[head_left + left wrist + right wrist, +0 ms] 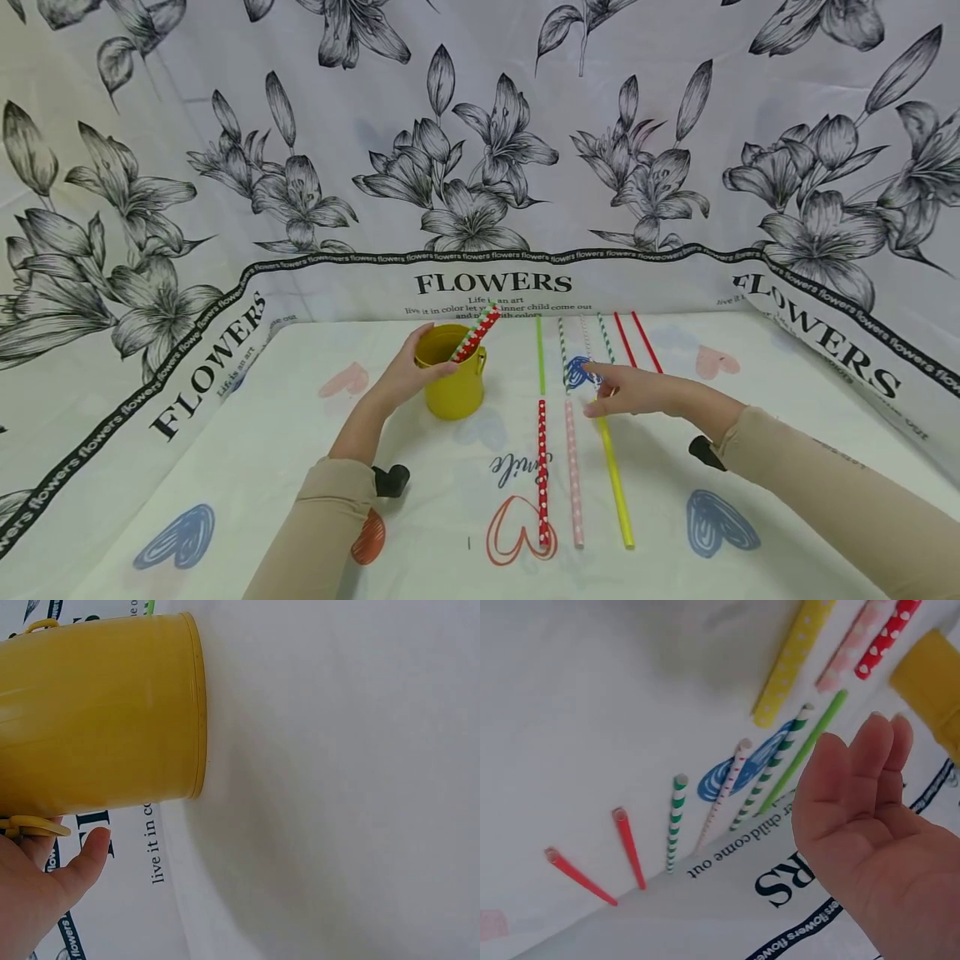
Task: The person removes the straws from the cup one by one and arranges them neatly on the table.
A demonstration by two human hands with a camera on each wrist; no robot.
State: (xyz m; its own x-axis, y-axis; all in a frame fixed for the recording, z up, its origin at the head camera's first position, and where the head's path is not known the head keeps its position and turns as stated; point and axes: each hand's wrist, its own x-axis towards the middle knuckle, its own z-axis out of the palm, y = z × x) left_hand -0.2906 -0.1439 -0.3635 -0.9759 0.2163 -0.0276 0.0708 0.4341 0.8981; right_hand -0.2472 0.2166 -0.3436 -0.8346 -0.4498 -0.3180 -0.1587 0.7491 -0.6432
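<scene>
A yellow bucket [454, 398] stands left of centre, its side filling the top left of the left wrist view. My left hand [396, 377] grips the bucket at its rim, near a handle loop [34, 825]. Red straws with white dots [477, 332] lean out of the bucket, with some green beside them. My right hand [637, 390] hovers over the laid-out straws with nothing in its loosely bent fingers [870, 750]. Closest below it are the yellow straw [617, 483], the striped green-and-white straw [772, 769] and the white straw with red marks [726, 784].
A red heart-patterned straw [543, 475] and a pink straw [574, 475] lie in the front row. Behind them are a light green straw [540, 354], another striped green-and-white straw [606, 337] and two plain red straws [647, 342]. A flower-printed curtain [480, 167] closes the back.
</scene>
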